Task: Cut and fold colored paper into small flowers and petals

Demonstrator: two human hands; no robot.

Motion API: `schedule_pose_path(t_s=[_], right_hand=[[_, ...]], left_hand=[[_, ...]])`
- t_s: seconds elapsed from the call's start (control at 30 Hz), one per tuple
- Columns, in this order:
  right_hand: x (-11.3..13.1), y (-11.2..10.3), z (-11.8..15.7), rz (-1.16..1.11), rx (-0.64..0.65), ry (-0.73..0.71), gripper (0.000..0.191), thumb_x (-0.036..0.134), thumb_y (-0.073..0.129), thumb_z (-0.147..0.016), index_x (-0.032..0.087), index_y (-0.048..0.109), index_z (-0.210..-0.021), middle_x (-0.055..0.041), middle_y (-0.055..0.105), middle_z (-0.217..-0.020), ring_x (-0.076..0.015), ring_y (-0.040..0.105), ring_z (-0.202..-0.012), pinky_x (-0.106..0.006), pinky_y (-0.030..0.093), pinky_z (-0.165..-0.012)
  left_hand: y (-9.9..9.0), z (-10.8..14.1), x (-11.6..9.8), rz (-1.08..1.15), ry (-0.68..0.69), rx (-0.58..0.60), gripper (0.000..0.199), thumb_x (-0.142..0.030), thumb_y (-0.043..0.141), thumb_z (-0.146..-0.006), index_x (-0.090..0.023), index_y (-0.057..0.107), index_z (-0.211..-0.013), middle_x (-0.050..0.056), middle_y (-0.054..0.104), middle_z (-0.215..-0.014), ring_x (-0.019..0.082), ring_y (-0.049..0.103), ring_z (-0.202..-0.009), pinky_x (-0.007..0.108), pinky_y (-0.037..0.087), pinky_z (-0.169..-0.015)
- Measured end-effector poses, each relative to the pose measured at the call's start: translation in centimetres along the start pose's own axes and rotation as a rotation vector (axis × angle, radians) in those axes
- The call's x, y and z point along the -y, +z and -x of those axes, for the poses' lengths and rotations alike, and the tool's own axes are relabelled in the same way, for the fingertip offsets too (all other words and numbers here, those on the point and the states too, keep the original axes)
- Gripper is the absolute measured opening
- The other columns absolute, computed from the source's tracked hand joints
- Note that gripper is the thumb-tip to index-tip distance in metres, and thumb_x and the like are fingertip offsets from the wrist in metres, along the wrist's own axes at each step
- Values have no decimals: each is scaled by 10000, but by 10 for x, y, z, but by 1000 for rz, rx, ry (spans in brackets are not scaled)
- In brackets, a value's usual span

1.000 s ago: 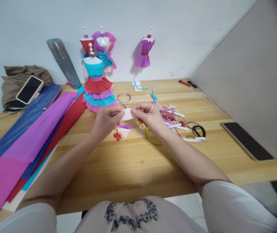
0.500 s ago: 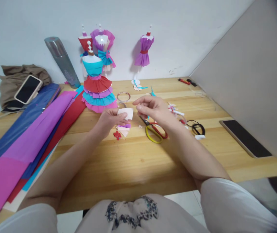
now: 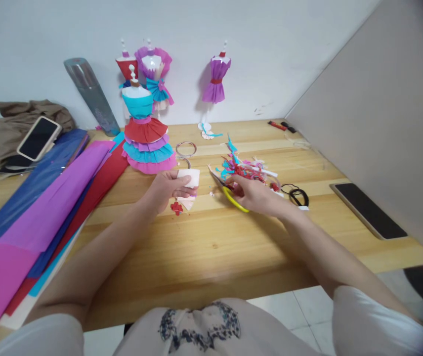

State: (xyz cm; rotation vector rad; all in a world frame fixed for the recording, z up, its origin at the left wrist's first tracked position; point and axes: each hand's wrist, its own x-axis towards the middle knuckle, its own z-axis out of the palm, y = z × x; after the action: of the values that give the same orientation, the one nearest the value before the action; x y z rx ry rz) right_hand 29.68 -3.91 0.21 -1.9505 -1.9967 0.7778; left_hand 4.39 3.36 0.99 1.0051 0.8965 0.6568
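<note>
Between the thumb and fingers of my left hand [image 3: 165,190] is a small folded piece of pale paper [image 3: 192,178]. My right hand [image 3: 250,193] is closed around the handles of the scissors [image 3: 235,200], whose blades point to the far left; one yellow loop shows and the fingers hide the rest. Just below my left hand lie a red paper flower [image 3: 176,208] and a pale pleated paper piece [image 3: 187,202], partly covered. Colourful paper scraps [image 3: 246,169] are heaped right behind my right hand.
Mini mannequins in paper dresses [image 3: 147,131] stand at the back left, with another [image 3: 216,81] at the wall. Long paper sheets [image 3: 44,212] cover the left side beside a bottle [image 3: 93,96]. A phone [image 3: 369,210], black hair ties [image 3: 299,196] and metal rings [image 3: 186,149] lie about.
My right hand has moved down and right from near the paper onto the scissors' handles and taken hold. My left hand still holds the paper. The view has shifted slightly.
</note>
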Motion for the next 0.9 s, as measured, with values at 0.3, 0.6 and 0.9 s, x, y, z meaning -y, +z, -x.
schedule_pose_path(t_s=[0.3,0.6,0.9], right_hand=[[10,-12,-14,-1004,155,-320,645,391,823,-674,323,523,-1241,17,552,-893,-138,560,-720,-285,474,-638],[17,-12,-33,-467,158,-518,615,518,699,-797,204,526,-1297,-131,575,-1244,-298,568,-1152,-444,499,-938],[31,-7,-31,-105,-5,-595,604,416,695,-820,164,578,-1357,-126,687,-1066,-253,625,-875,-415,505,-806]], left_hand=[[-5,0,-5,-36,71,31,335,-342,825,-686,-96,730,-892,97,762,-733,205,744,-670,256,575,-604],[-10,5,-17,-174,234,-33,397,-445,838,-600,-113,784,-811,103,779,-801,204,729,-736,290,582,-679],[-10,7,-21,-246,263,-3,344,-392,791,-647,-123,799,-861,97,785,-826,196,726,-728,292,586,-688]])
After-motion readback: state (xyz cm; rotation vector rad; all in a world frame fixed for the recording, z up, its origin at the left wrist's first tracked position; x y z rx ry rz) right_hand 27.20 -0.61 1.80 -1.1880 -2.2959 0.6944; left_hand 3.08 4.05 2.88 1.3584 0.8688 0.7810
